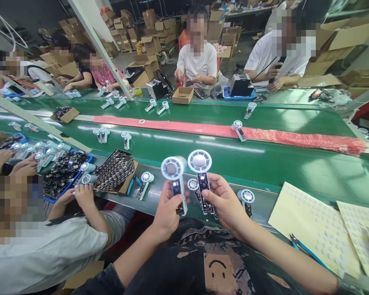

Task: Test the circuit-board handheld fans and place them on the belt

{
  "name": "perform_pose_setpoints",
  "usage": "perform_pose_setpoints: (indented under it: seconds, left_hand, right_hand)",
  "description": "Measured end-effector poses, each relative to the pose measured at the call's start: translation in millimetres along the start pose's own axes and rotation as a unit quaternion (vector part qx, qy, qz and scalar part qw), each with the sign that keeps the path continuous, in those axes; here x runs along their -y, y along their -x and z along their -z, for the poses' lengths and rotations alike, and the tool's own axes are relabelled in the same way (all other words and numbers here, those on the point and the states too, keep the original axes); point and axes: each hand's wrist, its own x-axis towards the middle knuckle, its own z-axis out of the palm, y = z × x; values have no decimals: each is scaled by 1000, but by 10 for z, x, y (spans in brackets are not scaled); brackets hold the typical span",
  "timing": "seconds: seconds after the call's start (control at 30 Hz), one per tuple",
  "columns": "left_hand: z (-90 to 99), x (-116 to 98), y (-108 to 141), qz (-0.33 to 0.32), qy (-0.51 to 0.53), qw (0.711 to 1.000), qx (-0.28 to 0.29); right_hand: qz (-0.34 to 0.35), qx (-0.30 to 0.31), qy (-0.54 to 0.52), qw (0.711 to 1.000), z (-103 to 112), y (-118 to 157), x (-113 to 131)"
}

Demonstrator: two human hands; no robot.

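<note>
In my left hand (pixel 168 211) is a small white handheld fan (pixel 174 169), my thumb pressed on its handle, where a black circuit board is exposed. Closed around a second handheld fan (pixel 199 161) is my right hand (pixel 226 201), thumb across that fan's bare board. Both fans stand upright side by side, with round heads up. Partly hidden behind the right one is another fan (pixel 193 184); whether it lies on the bench or touches my fingers I cannot tell. A further fan (pixel 247 197) lies on the bench right of my right hand.
A green conveyor belt (pixel 172 145) with a pink strip (pixel 178 126) runs ahead, carrying several fans. Yellow sheets of white round stickers (pixel 313 225) and blue-handled cutters (pixel 307 249) lie right. To the left are a box of circuit boards (pixel 115 172) and a co-worker's hands (pixel 84 196).
</note>
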Motion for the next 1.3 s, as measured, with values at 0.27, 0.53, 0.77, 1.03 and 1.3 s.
perform_pose_setpoints:
  seconds: [0.27, 0.53, 0.77, 1.03, 1.3]
  left_hand:
    - [496, -521, -251, -300, -363, 882, 9]
    - [297, -952, -156, -404, -624, 622, 246]
    - [219, -999, -122, -365, -662, 579, 304]
    - [514, -910, -103, -398, -476, 766, 167]
    - [590, -569, -7, -150, -334, 929, 46]
  right_hand:
    - [-31, 7, 33, 999, 23, 61, -10]
    - [-22, 54, 46, 997, 27, 126, -46]
    - [-12, 50, 35, 998, 18, 167, -91]
    - [-33, 41, 22, 998, 4, 217, -49]
    - [-23, 41, -1, 999, -36, 284, -22]
